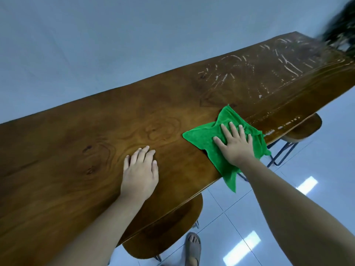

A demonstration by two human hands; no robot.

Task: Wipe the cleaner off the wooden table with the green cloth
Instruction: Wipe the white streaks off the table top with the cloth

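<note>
1. Worktop (80, 131): long slab of glossy brown wood, swirled grain and dark knots visible, edges slightly irregular.
2. Cloth (201, 139): bright green, fuzzy microfibre texture, crumpled into an uneven star-like shape; laid on the worktop at its near edge, one pointed corner hung over the edge.
3. Right hand (235, 144): pressed flat, palm down, on the cloth; fingers (225, 131) straight and spread apart, nothing clamped.
4. Left hand (139, 169): laid palm down on bare wood, well apart from the cloth; fingers together, lightly curled, nothing held.
5. Cleaner (269, 68): thin whitish streaks and dotted lines seen on the far right part of the worktop, beyond the cloth; a few smears near the edge just right of the cloth.
6. Wood left of the cloth is seen without streaks.
7. Stools (172, 233): rounded wooden seats tucked under the near edge, one below the left arm, one farther right on thin dark metal legs.
8. Floor (249, 217): pale glossy tiles, light reflections shown.
9. Foot (193, 248) in a grey slide seen at the bottom.
</note>
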